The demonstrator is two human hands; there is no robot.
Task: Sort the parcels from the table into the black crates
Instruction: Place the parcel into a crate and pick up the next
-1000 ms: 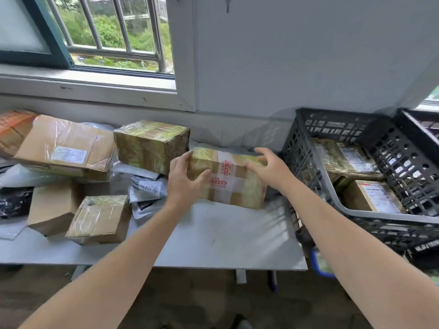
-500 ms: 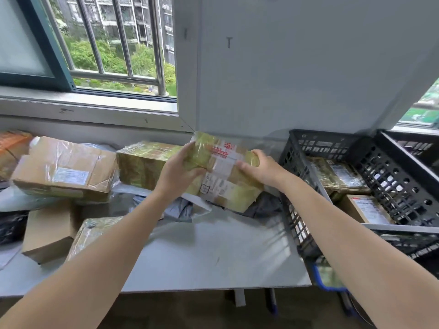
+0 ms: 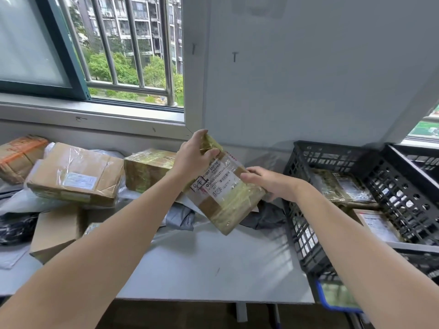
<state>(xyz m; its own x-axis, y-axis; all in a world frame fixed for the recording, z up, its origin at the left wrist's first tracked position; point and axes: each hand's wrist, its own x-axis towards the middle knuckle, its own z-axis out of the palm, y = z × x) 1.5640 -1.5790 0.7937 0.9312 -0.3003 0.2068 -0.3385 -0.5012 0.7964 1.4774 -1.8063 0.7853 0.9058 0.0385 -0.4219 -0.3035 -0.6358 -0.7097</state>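
Running off the left edge, an orange-taped brown cardboard box (image 3: 20,155) shows only in part, and below it a crinkled black plastic bag (image 3: 16,227) is likewise cut short. Next comes a wide flat cardboard box under glossy clear tape (image 3: 76,174), its white label too blurred to read. A plain brown carton (image 3: 55,230) sits in front of it, partly covered by the left forearm. A squat box wrapped in yellowish tape (image 3: 148,168) stands behind that arm, its right end hidden by the left hand (image 3: 192,157).

This hand grips the upper end of the yellow-taped cardboard parcel with a white label (image 3: 228,191), fingers curled over the top and thumb on the label face. The parcel hangs tilted in the air, low corner toward the viewer, above soft grey plastic mailers (image 3: 180,218) (whether it brushes them cannot be told). The right hand (image 3: 268,184) holds its right edge; how the fingers lie behind it is hidden.

A broad stretch of the smooth grey table (image 3: 213,264) shows between the pile and its near edge. Just beside the table's right end stands the black lattice plastic crate (image 3: 306,210), open-topped, with two taped parcels (image 3: 344,188) inside, the nearer one partly behind the right forearm. A second black crate (image 3: 413,160) beyond it runs out of frame.
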